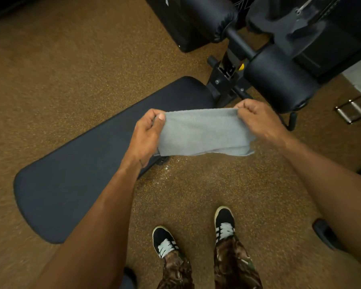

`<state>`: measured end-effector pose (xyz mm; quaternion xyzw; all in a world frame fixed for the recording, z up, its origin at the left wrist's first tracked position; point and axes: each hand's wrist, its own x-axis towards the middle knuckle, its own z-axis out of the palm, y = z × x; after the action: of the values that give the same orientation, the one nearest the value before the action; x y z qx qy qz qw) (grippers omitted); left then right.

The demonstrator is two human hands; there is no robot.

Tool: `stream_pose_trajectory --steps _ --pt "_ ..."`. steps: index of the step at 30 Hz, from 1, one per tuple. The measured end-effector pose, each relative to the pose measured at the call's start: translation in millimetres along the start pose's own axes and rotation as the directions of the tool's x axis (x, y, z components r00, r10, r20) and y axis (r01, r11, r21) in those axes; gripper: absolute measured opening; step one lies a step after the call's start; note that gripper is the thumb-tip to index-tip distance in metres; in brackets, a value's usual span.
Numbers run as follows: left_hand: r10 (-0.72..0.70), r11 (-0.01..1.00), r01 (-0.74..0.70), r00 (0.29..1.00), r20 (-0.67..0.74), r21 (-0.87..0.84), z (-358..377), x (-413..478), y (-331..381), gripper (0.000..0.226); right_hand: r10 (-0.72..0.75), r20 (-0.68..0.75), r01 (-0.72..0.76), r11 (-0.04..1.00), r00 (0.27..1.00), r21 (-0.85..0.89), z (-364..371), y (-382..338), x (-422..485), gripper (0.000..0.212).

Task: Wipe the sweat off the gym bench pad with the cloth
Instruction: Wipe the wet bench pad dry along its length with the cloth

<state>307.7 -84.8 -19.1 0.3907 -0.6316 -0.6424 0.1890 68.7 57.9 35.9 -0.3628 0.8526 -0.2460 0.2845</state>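
Cloth [204, 132]: grey terry, folded into a rough rectangle, stretched flat between both hands at frame centre, held in the air above the floor [206, 192] beside the bench pad's [88, 167] edge. Left hand [148, 134] pinches its 9 o'clock end, thumb on top. Right hand [256, 117] pinches the upper corner at 3 o'clock, fingers curled. Bench pad: black, elongated, running from 8 o'clock toward 1 o'clock; no wet marks discernible.

The left forearm [104, 205] comes in from 7 o'clock, the right forearm [325, 174] from 4 o'clock. The left hand [148, 134] and right hand [256, 119] are held apart, nearly level, each pinching an upper corner of the cloth [202, 132] between thumb and curled fingers.
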Motion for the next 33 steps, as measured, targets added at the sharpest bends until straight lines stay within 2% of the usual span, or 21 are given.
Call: stream_pose_trajectory --steps 2,5,8,10,12,15,22,29,33 --pt "-0.037 0.999 0.037 0.999 0.000 -0.036 10 1 3 0.027 0.027 0.013 -0.028 0.996 1.000 0.086 -12 4 2 0.020" --pt "-0.040 0.998 0.039 0.999 -0.033 -0.041 24 4 7 0.028 0.030 0.119 -0.054 0.977 0.992 0.204 -28 12 6 0.016" --pt "-0.038 0.999 0.034 0.993 -0.113 -0.040 39 6 12 0.028 0.001 0.266 -0.078 0.957 0.964 0.281 -50 22 11 0.034" --pt "-0.068 0.996 0.057 0.986 -0.154 -0.071 51 8 17 0.030 -0.018 0.291 -0.078 0.947 0.956 0.313 -67 33 16 0.033" --pt "-0.070 0.993 0.052 0.982 -0.176 -0.103 65 10 21 0.031 -0.034 0.271 -0.079 0.916 0.962 0.393 -85 42 23 0.027" --pt "0.023 0.999 -0.032 0.975 -0.219 -0.038 92 18 24 0.024 -0.077 0.214 -0.042 0.864 0.974 0.501 -110 52 32 0.027" --pt "0.057 0.997 -0.072 0.926 -0.373 -0.027 167 48 36 0.021 -0.100 0.024 0.080 0.896 0.995 0.436 -145 66 65 0.032" --pt "-0.058 0.989 0.007 0.939 -0.339 -0.149 219 78 36 0.028 -0.089 -0.001 0.083 0.915 0.996 0.394 -182 71 107 0.029" --pt "-0.076 0.972 -0.005 0.939 -0.335 -0.235 251 98 42 0.024 -0.059 -0.012 0.059 0.925 0.998 0.374 -203 79 133 0.009"
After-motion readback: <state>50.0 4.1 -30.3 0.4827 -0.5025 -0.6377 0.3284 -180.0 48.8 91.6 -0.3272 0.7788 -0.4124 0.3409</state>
